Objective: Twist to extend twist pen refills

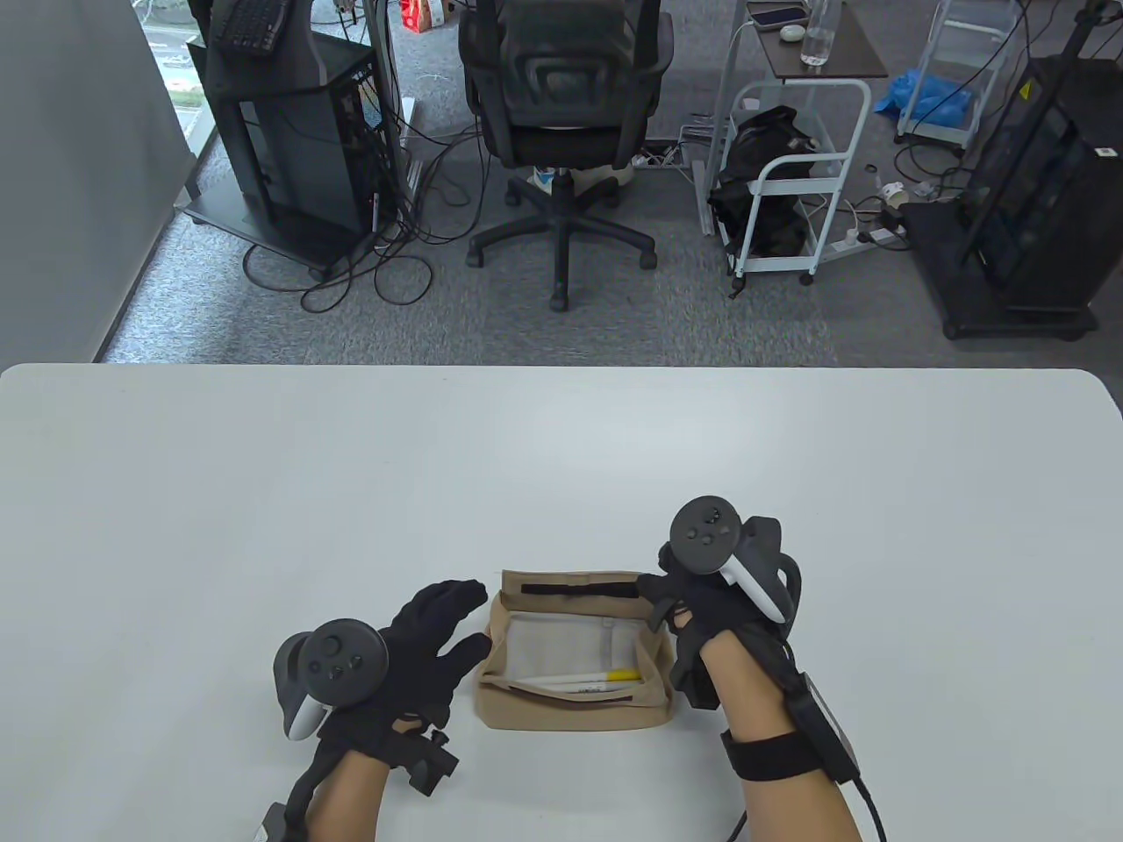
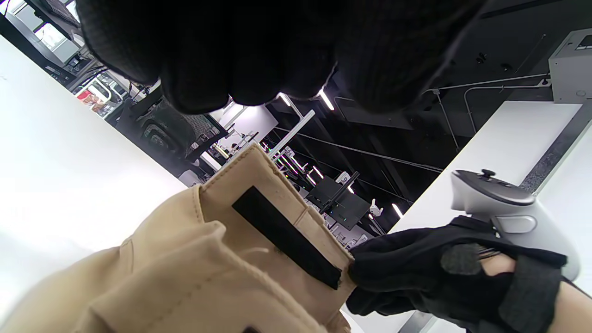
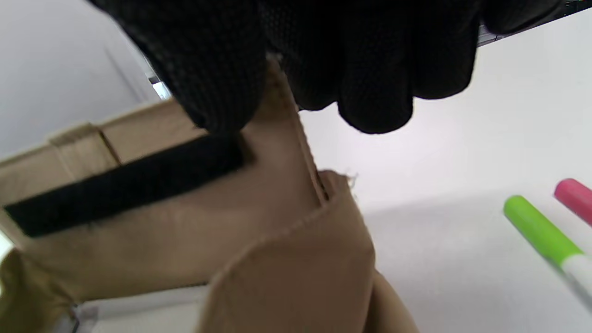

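- Tan canvas pouch (image 1: pixel 575 653), boxy, black velcro strip (image 1: pixel 579 589) on its flap, near the table's (image 1: pixel 263 491) front edge.
- Yellow-tipped pen (image 1: pixel 592 678) lies inside.
- Right hand (image 1: pixel 702 596) pinches flap corner.
- Left hand (image 1: pixel 412 653) spread flat, touching pouch's left side.
- Green pen (image 3: pixel 539 230) and pink pen (image 3: pixel 573 194) lie right of pouch.

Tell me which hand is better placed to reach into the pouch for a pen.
Probably the left hand: it rests open beside the tan pouch, fingers free. The right hand grips the pouch's flap, holding it open.

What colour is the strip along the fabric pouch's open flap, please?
Black, on the tan fabric pouch; the strip shows clearest in the right wrist view.
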Demonstrator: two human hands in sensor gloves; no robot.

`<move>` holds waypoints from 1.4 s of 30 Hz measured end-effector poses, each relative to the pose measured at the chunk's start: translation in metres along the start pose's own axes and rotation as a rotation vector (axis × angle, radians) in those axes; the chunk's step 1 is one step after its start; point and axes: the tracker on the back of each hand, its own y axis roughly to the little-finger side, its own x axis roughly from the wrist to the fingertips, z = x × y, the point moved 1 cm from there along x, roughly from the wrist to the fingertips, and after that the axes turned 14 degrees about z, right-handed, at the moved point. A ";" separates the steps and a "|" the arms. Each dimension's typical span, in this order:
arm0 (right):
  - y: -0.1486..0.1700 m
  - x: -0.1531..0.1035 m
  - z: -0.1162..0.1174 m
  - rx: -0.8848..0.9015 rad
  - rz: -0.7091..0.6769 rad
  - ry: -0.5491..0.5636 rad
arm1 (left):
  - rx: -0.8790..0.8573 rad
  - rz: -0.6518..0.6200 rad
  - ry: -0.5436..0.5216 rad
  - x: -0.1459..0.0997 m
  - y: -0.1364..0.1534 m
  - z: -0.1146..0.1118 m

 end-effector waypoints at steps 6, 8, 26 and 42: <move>0.001 0.005 0.008 0.002 -0.012 0.003 | 0.061 -0.043 0.003 0.000 -0.013 -0.005; 0.001 0.005 0.008 -0.004 -0.012 0.006 | 0.102 -0.059 -0.007 0.001 -0.023 -0.007; 0.002 0.005 0.010 -0.011 -0.002 0.021 | 0.750 0.002 0.314 0.053 -0.063 -0.124; 0.001 0.004 0.013 -0.030 0.007 0.034 | 0.917 0.095 0.385 0.044 -0.051 -0.148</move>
